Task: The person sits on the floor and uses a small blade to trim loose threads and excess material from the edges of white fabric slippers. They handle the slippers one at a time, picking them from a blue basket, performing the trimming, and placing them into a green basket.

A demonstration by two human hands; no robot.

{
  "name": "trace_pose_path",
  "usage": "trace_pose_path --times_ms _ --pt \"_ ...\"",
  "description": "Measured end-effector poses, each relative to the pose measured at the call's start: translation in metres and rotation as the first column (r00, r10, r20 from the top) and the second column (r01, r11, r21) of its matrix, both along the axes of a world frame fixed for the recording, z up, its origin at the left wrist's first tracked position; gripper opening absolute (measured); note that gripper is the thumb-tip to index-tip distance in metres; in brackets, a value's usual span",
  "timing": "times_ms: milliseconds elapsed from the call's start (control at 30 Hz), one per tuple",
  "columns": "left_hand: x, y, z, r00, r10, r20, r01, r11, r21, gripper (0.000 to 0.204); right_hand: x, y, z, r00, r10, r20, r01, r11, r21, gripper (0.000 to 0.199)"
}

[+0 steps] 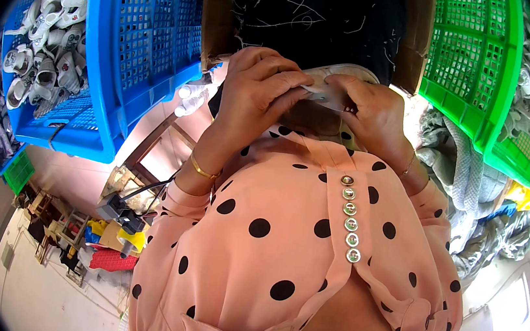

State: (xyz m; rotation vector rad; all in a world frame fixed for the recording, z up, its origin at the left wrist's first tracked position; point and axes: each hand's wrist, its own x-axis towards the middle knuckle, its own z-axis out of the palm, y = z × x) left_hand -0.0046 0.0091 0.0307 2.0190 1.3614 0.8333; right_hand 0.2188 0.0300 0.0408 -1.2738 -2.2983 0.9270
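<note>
A small white shoe upper (pixel 323 93) is held up in front of my chest, over dark cloth (pixel 307 23) scattered with loose white threads. My left hand (pixel 254 92) pinches its left end between thumb and fingers. At the other end, my right hand (pixel 376 109) grips it, fingers curled over the near side. The part between the hands is slightly blurred, and my fingers cover much of the upper. Whether a small tool is also in the fingers cannot be made out.
On the left, a blue plastic basket (pixel 103 62) holds many white shoe uppers (pixel 59 24). A green basket (pixel 472 65) with similar pieces stands on the right, above heaped grey fabric (pixel 467 169). Brown cardboard walls (pixel 219 10) flank the dark cloth. A black device (pixel 122 213) sits lower left.
</note>
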Motion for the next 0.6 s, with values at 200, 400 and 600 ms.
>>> trace_pose_path --times_ms 200,400,600 --pt "0.002 0.007 0.002 0.954 0.036 0.297 0.086 0.918 -0.387 0.017 -0.005 0.006 0.008 0.983 -0.165 -0.079 0.127 0.926 -0.357 0.015" --pt "-0.008 0.014 0.003 0.833 0.205 0.514 0.329 0.565 -0.757 0.018 0.001 0.009 0.003 0.959 -0.212 -0.187 0.037 0.749 -0.662 0.021" --pt "-0.012 0.013 0.007 0.759 0.352 0.547 0.404 0.404 -0.821 0.019 0.002 0.004 -0.005 0.939 -0.233 -0.254 -0.019 0.700 -0.714 0.024"
